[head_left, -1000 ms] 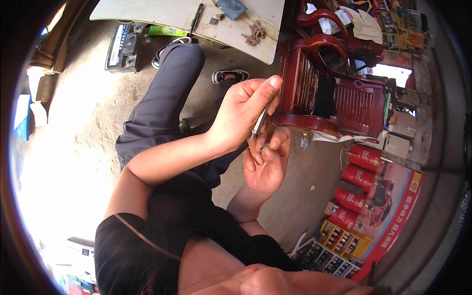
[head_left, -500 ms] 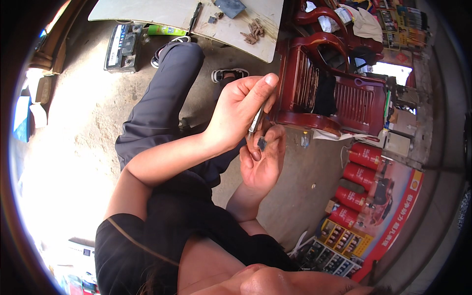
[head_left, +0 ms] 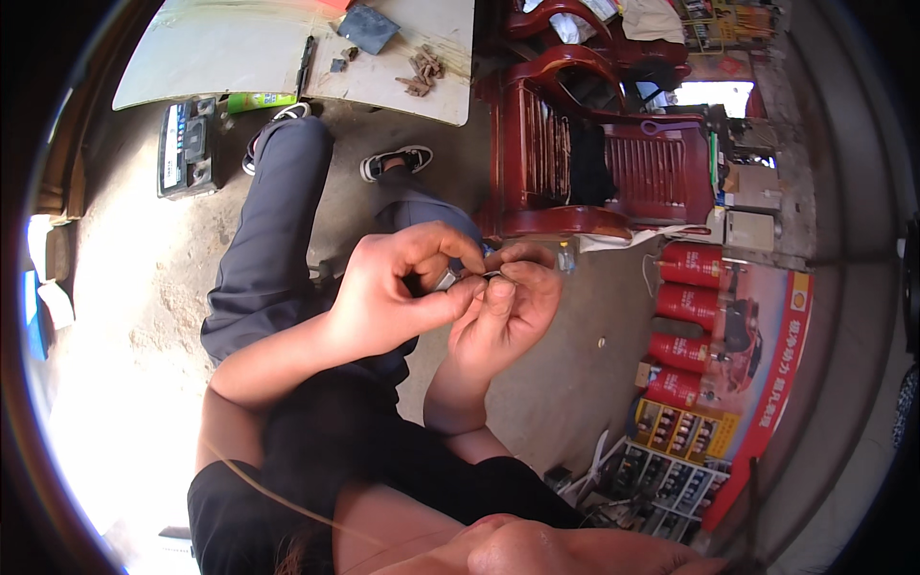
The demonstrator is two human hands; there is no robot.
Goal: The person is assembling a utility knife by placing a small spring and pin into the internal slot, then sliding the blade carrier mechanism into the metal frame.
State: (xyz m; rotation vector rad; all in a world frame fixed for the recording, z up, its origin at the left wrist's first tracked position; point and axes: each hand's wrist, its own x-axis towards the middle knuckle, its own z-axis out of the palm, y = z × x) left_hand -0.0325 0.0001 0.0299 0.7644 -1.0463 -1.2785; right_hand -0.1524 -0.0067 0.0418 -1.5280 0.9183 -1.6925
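Note:
In front of my body my two hands meet, fingertips against fingertips. My left hand [head_left: 388, 287] is closed, its fingers curled round a slim silver metal tool [head_left: 447, 280], of which only a short stretch shows. Close on its right, my right hand [head_left: 506, 311] is pinched, with thumb and fingers together on a small dark piece [head_left: 493, 274]. Most of that piece is hidden by the fingers, so its kind cannot be made out.
Ahead stands a pale table [head_left: 220, 48] bearing brown chunks [head_left: 422, 70], a dark flat piece [head_left: 368, 29] and a black pen-like stick [head_left: 306, 65]. A car battery [head_left: 189, 149] sits left on the floor. At right are a red wooden armchair [head_left: 561, 222] and a poster with red drums [head_left: 690, 264].
Both hands have come lower, and the left hand has turned so its fingertips meet the right's. The dark piece, plainer before, is now mostly covered. The view has shifted rightward.

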